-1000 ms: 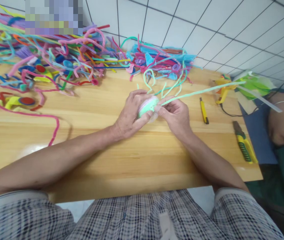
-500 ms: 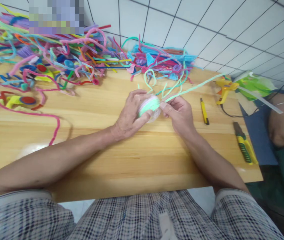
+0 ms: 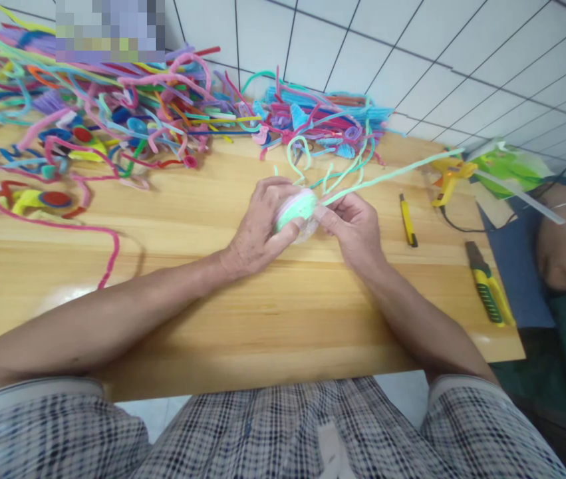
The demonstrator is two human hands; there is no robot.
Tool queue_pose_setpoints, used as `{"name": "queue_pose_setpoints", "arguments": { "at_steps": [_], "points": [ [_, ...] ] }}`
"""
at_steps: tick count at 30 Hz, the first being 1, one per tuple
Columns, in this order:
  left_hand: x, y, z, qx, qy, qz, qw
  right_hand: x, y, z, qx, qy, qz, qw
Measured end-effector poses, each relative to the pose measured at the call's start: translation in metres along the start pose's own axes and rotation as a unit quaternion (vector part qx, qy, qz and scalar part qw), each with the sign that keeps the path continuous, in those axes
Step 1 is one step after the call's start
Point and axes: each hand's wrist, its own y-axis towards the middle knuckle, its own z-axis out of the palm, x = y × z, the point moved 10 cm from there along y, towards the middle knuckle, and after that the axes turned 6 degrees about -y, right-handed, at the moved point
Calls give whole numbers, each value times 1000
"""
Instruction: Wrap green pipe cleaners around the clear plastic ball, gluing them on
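Note:
My left hand (image 3: 267, 226) is closed around a ball (image 3: 294, 207) striped in pale green and lilac, with a clear, shiny part showing on its lower right. At the ball's right side my right hand (image 3: 350, 223) pinches a pale green pipe cleaner (image 3: 392, 174), whose long free end runs up to the right. The fingertips hide where the pipe cleaner meets the ball. Just beyond my hands lie loose curled green pipe cleaners (image 3: 298, 159).
A tangled heap of coloured pipe cleaners (image 3: 128, 113) fills the back left. To the right lie a yellow utility knife (image 3: 407, 219), a yellow glue gun (image 3: 449, 178) with its cord, and pliers (image 3: 485, 286). Another person's arm (image 3: 562, 239) is at the far right.
My right hand has shifted slightly left, closer against the ball. The pipe cleaner's free end has swung a little to the right. My left hand keeps its hold.

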Motion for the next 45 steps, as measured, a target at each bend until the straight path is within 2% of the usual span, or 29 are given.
{"name": "queue_pose_setpoints", "arguments": {
  "at_steps": [4,7,8,10,12,13,16,18,23,27,38,45],
  "points": [
    [1,-1,-1,-8,-4,-3,1000,3,-4,-7,-15,-52,-21,998],
    [4,-2,-1,-9,0,-14,1000,13,-8,-21,-63,-121,-85,987],
    [4,-2,-1,-9,-1,-15,1000,21,-11,-26,-87,-156,-130,975],
    [4,-3,-1,-11,-3,-13,1000,42,-20,-31,-124,-236,-244,932],
    [5,-3,-1,-11,-3,-12,1000,54,-27,-26,-116,-296,-328,890],
    [5,-3,-1,-11,-3,-13,1000,54,-27,-22,-96,-315,-345,879],
    [6,-3,-2,-15,-8,-17,1000,42,-19,-12,-28,-336,-334,880],
    [6,-3,-2,-18,-11,-18,1000,35,-16,-9,-9,-333,-324,885],
    [7,-4,-4,-20,-15,-19,1000,32,-17,-12,-34,-313,-329,890],
    [9,-4,-3,-10,-9,-28,1000,29,-16,-9,-31,-306,-315,898],
    [10,-5,-3,-14,-3,-32,999,38,-24,-7,-69,-289,-352,887],
    [11,-7,-4,-21,-16,-35,999,30,-19,-6,-67,-306,-327,892]
  ]
}}
